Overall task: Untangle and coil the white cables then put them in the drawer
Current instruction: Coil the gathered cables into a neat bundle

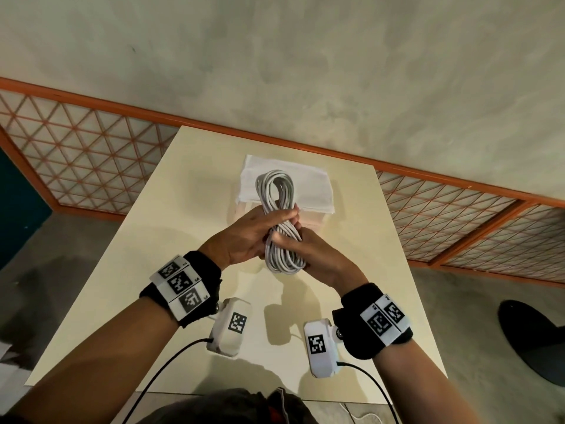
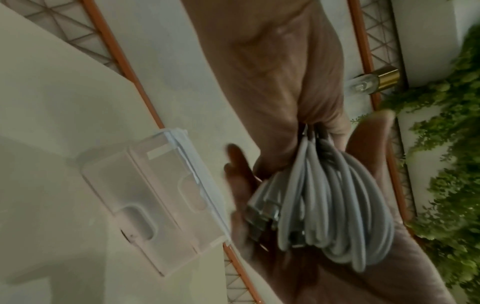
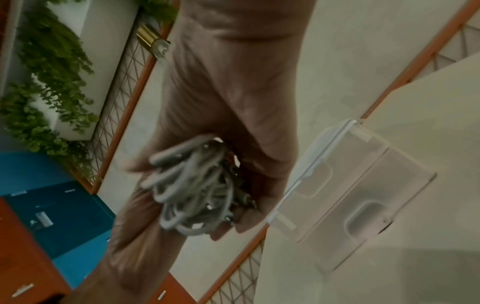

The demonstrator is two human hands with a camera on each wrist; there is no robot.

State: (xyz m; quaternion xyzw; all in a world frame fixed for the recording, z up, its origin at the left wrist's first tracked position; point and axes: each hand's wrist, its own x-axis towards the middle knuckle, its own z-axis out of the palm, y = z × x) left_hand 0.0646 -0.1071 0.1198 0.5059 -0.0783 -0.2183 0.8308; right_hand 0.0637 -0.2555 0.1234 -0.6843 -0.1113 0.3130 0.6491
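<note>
A bundle of coiled white cables point(image 1: 279, 221) is held upright above the cream table point(image 1: 189, 228), squeezed at its middle so loops stick out above and below. My left hand point(image 1: 260, 231) wraps the waist from the left, and my right hand point(image 1: 308, 246) grips it from the right and underneath. In the left wrist view the cable loops point(image 2: 337, 205) hang with metal plugs point(image 2: 265, 214) against a palm. The right wrist view shows the tangled cable ends point(image 3: 192, 193) in the fist. Behind the hands stands a small translucent white drawer unit point(image 1: 293, 191), with its two drawer fronts point(image 2: 155, 201) shut.
The table's far edge meets an orange-framed lattice panel point(image 1: 91, 154) and a plaster wall. A dark round base point(image 1: 532, 341) lies on the floor at the right. Green plants point(image 2: 446, 164) and blue and orange cabinets point(image 3: 52, 216) show in the wrist views.
</note>
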